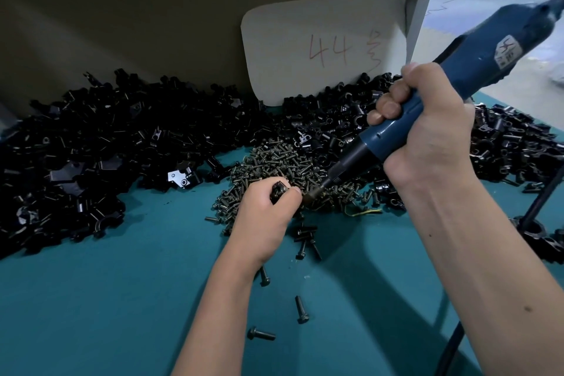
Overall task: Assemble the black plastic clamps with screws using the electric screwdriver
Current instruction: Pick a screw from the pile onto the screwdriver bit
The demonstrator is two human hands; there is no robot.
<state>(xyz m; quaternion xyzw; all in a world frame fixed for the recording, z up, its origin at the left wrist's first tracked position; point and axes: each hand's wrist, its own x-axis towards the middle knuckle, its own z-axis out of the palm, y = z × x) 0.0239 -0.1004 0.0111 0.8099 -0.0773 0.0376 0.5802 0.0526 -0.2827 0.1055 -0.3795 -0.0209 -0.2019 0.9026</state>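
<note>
1. Left hand (268, 207) low at centre, grip pinched around a small black clamp (279, 189), fingers curled over it; held just off the teal counter (106, 299), presumably to steady the piece against the driver's push.
2. Right hand (427, 128) at 2 o'clock from the left, fist wrapped tight round the blue electric screwdriver (457, 70); tool slanted down toward 8 o'clock so the bit (308, 197) meets the clamp from the side.
3. Bit tip touching or just beside the held clamp at its 3 o'clock edge; screw seating hidden by fingers, so cannot tell whether a screw is already started.
4. Clamp itself: glossy black plastic, mostly covered by the hand; only a small top face showing.
5. Screw heap (283, 168) directly at 12 o'clock of the left hand, dark bronze-toned, flanged heads; kept within easy reach for quick picks.
6. Loose screws (302, 310) scattered at 6 o'clock, near the left wrist and forearm.
7. Big pile of black clamp parts (91, 146) spread from 9 to 11 o'clock; second pile (512, 146) at 3 o'clock, behind the right wrist.
8. White card (323, 46) marked "44" in red, propped at 12 o'clock against the back wall.
9. Black cable (451, 345) trailing off at 5 o'clock, under the right forearm.
</note>
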